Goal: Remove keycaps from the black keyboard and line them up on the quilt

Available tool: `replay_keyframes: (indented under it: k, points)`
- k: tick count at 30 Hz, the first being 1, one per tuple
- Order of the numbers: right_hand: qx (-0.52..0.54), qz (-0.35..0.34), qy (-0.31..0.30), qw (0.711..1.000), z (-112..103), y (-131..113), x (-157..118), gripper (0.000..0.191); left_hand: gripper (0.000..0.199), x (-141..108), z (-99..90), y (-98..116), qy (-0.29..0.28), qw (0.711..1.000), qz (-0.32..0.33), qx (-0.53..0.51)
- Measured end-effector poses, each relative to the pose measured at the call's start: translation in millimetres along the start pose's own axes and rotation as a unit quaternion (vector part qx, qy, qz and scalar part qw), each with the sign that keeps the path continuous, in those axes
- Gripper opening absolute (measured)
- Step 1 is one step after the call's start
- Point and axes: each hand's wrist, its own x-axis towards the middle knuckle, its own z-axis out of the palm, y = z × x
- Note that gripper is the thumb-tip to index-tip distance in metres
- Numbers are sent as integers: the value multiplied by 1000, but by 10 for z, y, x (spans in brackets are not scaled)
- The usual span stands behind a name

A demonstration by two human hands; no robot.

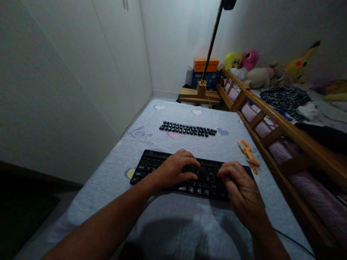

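A black keyboard (184, 189) lies across the cloth in front of me, with keycaps on its lower rows and bare key sockets in its upper part. My left hand (180, 168) rests on its middle, the fingers stretched out and the thumb apart from them. Over the right side of the keyboard is my right hand (238, 184), its fingers curled into a pinch. Whatever sits between those fingertips, if anything, is hidden. Beyond the keyboard, loose black keycaps (187, 129) are set out in rows.
An orange cloth (249, 153) lies with a small tool by the wooden bed rail (260, 108) on the right. A cable (294, 240) runs off at lower right. White cabinet doors (108, 72) border the left. A wooden stand (199, 95) and boxes (206, 65) are behind.
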Motion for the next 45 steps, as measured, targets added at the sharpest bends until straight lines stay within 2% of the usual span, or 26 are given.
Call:
replay_keyframes:
  k: [4,7,17,21,23,26,30,32,34,37,41,45]
  points:
    - [-20,-31,-119,992,2,-31,117,13,28,-14,-19,11,6,999,-3,-33]
    - [-44,-24,-153,987,51,-45,156,18,28,-23,-39,20,9,998,-2,-62]
    - [-133,-33,-80,987,273,-51,91,11,27,-24,-18,34,9,998,0,-57]
    - [-166,-26,-53,984,242,22,141,8,30,-27,-65,12,38,998,-19,-37]
    - [-180,-19,-37,983,165,117,237,9,25,-36,-127,-58,89,995,-49,-16]
    - [-216,19,-12,976,19,323,478,10,17,-61,-258,-246,208,972,-110,22]
    - [-282,111,-38,952,-93,623,882,14,16,-126,-439,-575,295,937,-182,39]
    - [-313,162,-58,934,-87,756,1067,19,20,-173,-515,-738,313,924,-216,44]
    - [-323,182,-56,927,-54,884,1219,23,24,-227,-580,-878,324,913,-246,39]
    - [-329,209,-52,919,6,1077,1377,26,33,-306,-655,-1029,307,909,-281,3]
    - [-327,244,-58,911,66,1290,1469,26,37,-376,-695,-1158,280,910,-304,-44]
    - [-317,258,-70,910,130,1373,1497,25,36,-396,-659,-1268,302,897,-315,-68]
